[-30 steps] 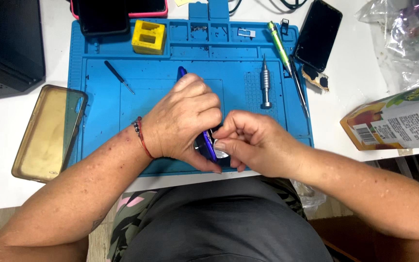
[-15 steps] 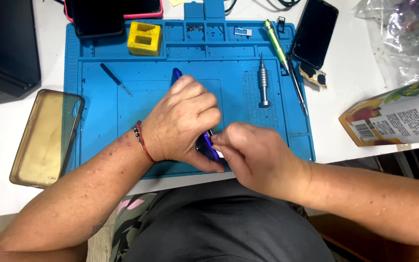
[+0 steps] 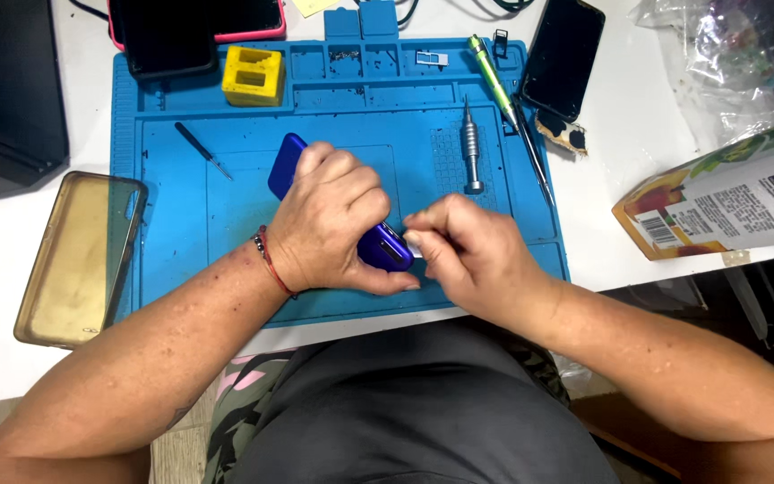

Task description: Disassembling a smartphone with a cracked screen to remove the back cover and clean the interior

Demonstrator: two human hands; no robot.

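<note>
Since half a second ago the right hand (image 3: 472, 246) has slid back a touch from the phone's near end; left hand (image 3: 333, 220) hasn't shifted.

Blue phone (image 3: 385, 247) lies diagonally on the blue work mat (image 3: 181, 224), mid-mat, mostly hidden under the left hand, far corner poking out toward the mat's top left. Left hand is clamped over it, fingers wrapped across the body, thumb along the near side, wrist low on the mat. Right hand is closed in a narrow pinch on a small white piece (image 3: 414, 244) right at the phone's lower end; can't tell what the piece is, too much is covered.

For this step, my read: keep the left hand pinning the phone flat so it doesn't pivot, work the white piece with light fingertip force along the edge, no levering.

Nearby: silver screwdriver (image 3: 469, 148) just beyond the right hand, thin black pick (image 3: 203, 151) to the left, yellow block (image 3: 252, 75) at the mat's top, clear phone case (image 3: 78, 255) on the surface off the mat's left edge.
</note>
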